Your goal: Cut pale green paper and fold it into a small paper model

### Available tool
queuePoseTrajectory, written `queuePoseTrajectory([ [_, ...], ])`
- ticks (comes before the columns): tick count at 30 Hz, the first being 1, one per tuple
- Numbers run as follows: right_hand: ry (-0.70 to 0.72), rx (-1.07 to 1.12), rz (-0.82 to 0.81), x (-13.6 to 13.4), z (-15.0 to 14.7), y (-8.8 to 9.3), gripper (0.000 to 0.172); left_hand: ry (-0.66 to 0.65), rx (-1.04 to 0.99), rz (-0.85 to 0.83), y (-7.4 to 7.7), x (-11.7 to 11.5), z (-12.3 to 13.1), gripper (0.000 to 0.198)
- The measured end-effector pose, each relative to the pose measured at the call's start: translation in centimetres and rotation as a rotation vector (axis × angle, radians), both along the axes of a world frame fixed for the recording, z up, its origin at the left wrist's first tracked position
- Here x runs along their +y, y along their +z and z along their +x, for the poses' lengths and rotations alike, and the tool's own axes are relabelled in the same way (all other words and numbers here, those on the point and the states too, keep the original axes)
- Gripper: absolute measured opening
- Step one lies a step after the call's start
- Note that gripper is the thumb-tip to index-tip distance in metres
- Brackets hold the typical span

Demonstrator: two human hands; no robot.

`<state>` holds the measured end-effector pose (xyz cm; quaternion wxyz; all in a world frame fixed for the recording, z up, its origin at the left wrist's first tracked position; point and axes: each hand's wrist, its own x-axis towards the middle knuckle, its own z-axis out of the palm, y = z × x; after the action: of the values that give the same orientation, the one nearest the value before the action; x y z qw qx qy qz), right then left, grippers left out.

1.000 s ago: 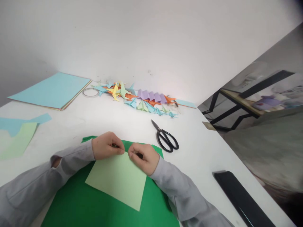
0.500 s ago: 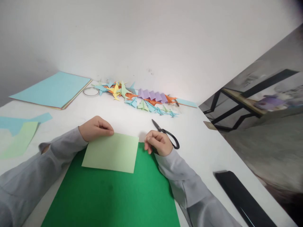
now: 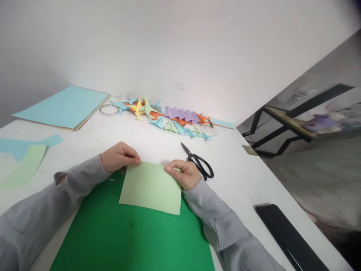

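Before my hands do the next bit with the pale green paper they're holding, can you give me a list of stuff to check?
1. Left hand has the pale green paper: ok, it pinches the far edge.
2. Right hand has it too: ok, it grips the far edge near the right corner.
3. Green sheet underneath: ok, it spreads below the paper.
4. Scissors off the paper: ok, they lie on the white table.
5. Scissors well away from your hands: not ok, I'd say; the handles are right by your right hand.
6. Paper in one layer or folded: cannot tell.
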<state>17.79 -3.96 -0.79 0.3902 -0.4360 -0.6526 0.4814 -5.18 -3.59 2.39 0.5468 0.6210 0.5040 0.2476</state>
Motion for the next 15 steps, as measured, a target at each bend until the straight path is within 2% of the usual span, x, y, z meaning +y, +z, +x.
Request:
queuePoseTrajectory([
  [4, -0.064, 0.089, -0.102, 0.6, 0.6, -0.4, 0.025, 0.007, -0.005, 0.025, 0.6, 0.3, -0.7, 0.020],
  [9, -0.105, 0.175, -0.178, 0.8, 0.8, -0.2, 0.028, 0.082, -0.014, 0.090, 1.1, 0.0, -0.5, 0.028],
  [15, -0.133, 0.269, -0.263, 1.4, 1.3, -0.5, 0.036, 0.236, -0.140, 0.131, 0.5, 0.6, -0.5, 0.031],
])
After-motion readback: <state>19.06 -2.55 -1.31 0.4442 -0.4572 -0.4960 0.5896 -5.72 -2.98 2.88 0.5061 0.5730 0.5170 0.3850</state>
